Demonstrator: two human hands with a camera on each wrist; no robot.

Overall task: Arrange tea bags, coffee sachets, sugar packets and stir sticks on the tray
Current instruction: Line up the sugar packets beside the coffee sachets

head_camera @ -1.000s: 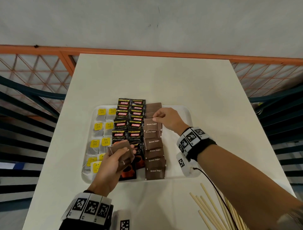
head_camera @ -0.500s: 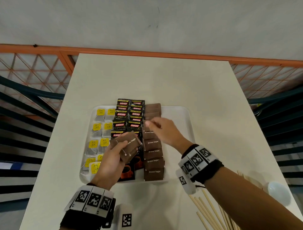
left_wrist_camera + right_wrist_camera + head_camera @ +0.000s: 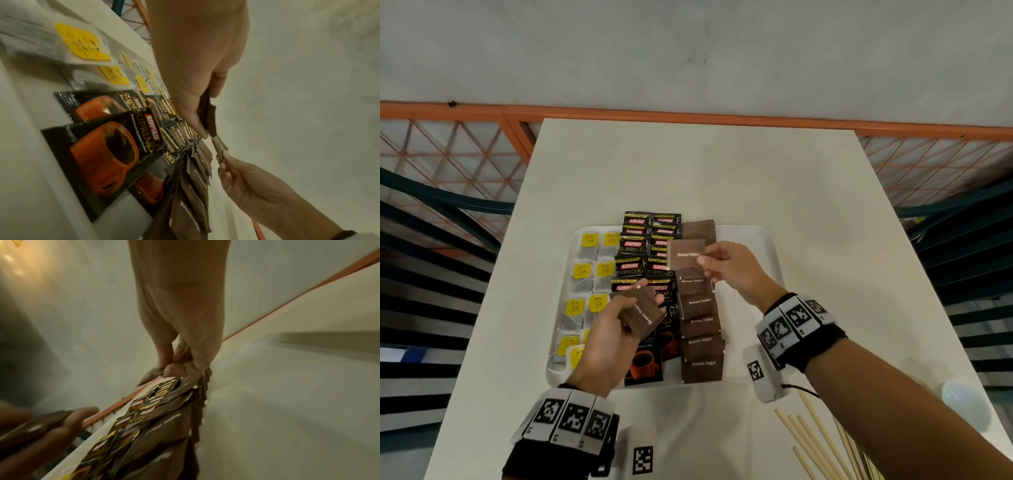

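A white tray point(image 3: 763, 240) holds tea bags with yellow tags point(image 3: 589, 270) on its left, black coffee sachets point(image 3: 635, 245) in the middle and a column of brown sugar packets point(image 3: 702, 342) to their right. My left hand point(image 3: 616, 329) grips a small stack of brown sugar packets point(image 3: 642, 315) above the coffee sachets. My right hand point(image 3: 726, 265) pinches a single brown sugar packet point(image 3: 686, 253) by its edge, lifted over the far end of the sugar column. The wrist views show the same pinch point(image 3: 164, 369) and the held stack point(image 3: 208, 116).
Wooden stir sticks point(image 3: 811, 438) lie on the white table point(image 3: 705, 171) at the near right, outside the tray. A small white rounded object point(image 3: 962, 399) sits near the table's right edge. An orange mesh railing point(image 3: 448, 150) runs behind the table.
My right hand came back from the far end of the sugar column to the left hand's stack, took one packet from it, and now holds that packet lifted over the column.
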